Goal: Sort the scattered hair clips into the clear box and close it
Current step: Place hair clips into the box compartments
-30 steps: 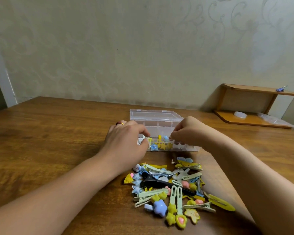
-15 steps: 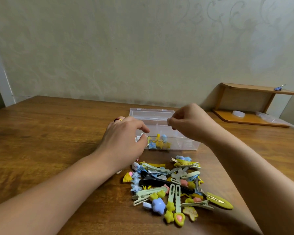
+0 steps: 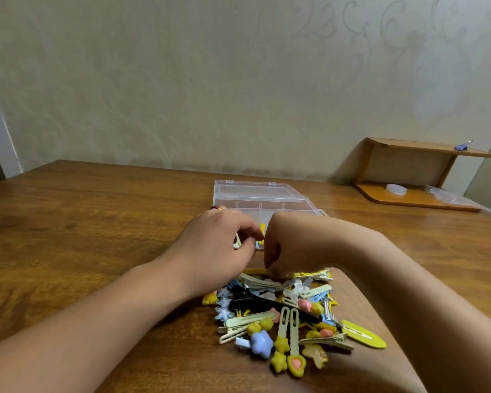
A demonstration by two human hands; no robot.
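Head view, looking down over a brown wooden table (image 3: 68, 236). Clear compartment box (image 3: 262, 198) sitting open at the centre, lid (image 3: 250, 188) laid back flat toward the patterned wall (image 3: 210, 80); a few yellow and blue clips just visible inside its near row, mostly hidden behind the hands. Left hand (image 3: 213, 251) resting at the box's near-left corner, fingers curled, thumb and forefinger pinched together on something small and pale, hard to tell what. Red and gold ring (image 3: 217, 207) on one of its fingers. Right hand (image 3: 284, 245) just beside it, almost touching, fist curled and turned down, fingertips dipping into the far edge of the pile of hair clips (image 3: 289, 313); seems to be closing on a yellow clip (image 3: 254, 271) there, grip itself hidden under the knuckles. Pile sitting on the table just in front of the box, between the two forearms: a long black clip (image 3: 255, 303) through the middle, a blue flower clip (image 3: 261, 343) at the near edge, a flat yellow snap clip (image 3: 363, 334) out to the right, two pale green clips (image 3: 288, 327) with yellow star and heart ends pointing toward the camera. Off to the far right, a small wooden shelf (image 3: 414, 177) on the table against the wall, a small white round thing on its lower board.
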